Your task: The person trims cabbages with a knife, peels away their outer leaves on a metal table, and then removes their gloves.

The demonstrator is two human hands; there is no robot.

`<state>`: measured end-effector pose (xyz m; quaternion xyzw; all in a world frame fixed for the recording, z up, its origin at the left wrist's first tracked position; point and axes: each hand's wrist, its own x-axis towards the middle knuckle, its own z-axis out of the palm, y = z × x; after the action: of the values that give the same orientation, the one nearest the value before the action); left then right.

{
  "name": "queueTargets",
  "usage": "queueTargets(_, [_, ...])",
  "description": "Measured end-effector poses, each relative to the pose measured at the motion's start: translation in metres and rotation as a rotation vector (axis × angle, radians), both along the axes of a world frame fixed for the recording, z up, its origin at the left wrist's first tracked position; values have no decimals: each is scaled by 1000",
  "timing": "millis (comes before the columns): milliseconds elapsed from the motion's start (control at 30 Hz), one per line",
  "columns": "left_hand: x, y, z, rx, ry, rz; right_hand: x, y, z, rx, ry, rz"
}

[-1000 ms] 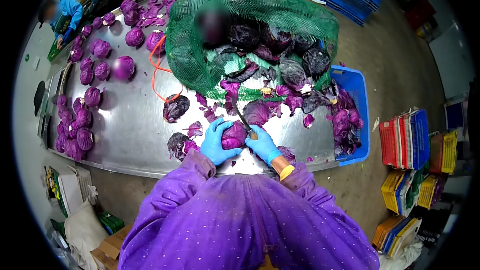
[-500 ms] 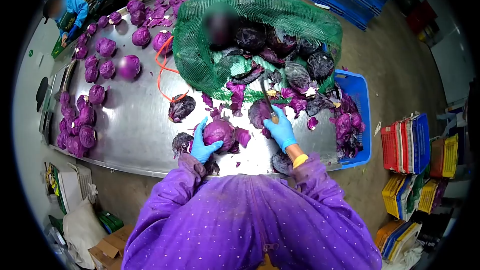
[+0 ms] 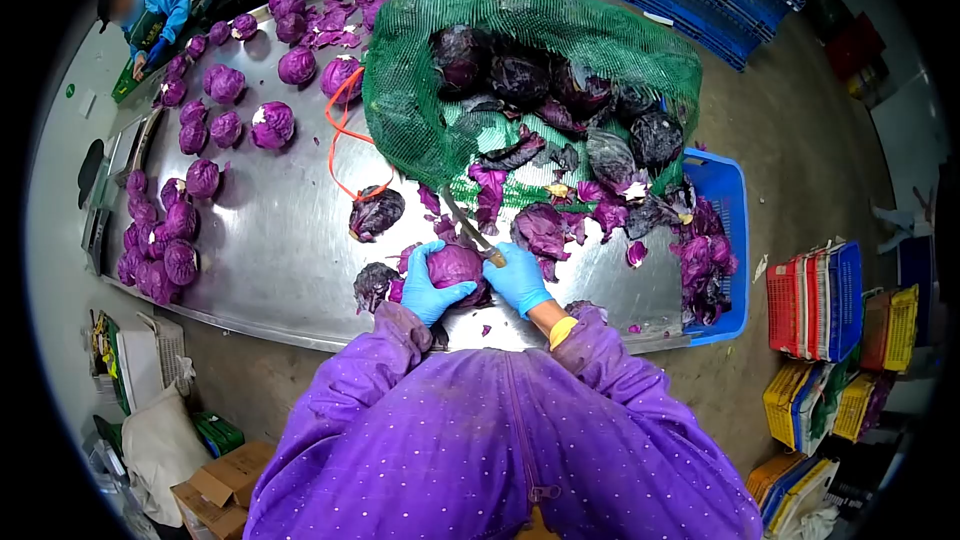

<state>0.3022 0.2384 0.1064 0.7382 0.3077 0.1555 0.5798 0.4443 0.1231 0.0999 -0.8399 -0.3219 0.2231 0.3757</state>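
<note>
My left hand (image 3: pixel 430 287), in a blue glove, grips the side of a red cabbage (image 3: pixel 456 272) near the table's front edge. In my right hand (image 3: pixel 520 280), also gloved, is a knife (image 3: pixel 492 254) with a dark, slightly curved blade pointing away and to the left. That hand is right beside the cabbage; whether it touches it is unclear. Just right of the knife lies a purple cabbage with loose leaves (image 3: pixel 540 231). Two darker, untrimmed cabbages sit to the left, one farther back (image 3: pixel 376 213) and one close to my left hand (image 3: pixel 375 286).
Behind my hands a green mesh sack (image 3: pixel 410 120) spills dark cabbages. A blue crate (image 3: pixel 735 240) with purple leaves stands at the right edge. Several cleaned cabbages (image 3: pixel 272 126) cover the left of the metal table (image 3: pixel 290 250). A co-worker (image 3: pixel 160 10) is at the far left.
My right hand has come left with the knife, from the neighbouring cabbage to the one in my left hand. The knife blade now reaches over its far side. The whole view has shifted slightly.
</note>
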Motion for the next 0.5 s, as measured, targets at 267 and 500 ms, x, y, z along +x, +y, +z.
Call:
queueTargets(267, [-13,0,4,-288,-246,14,42,-45,-30,-99,33,-217])
queueTargets(500, [0,5,31,-125,-289,-183,27,-16,45,385,339,74])
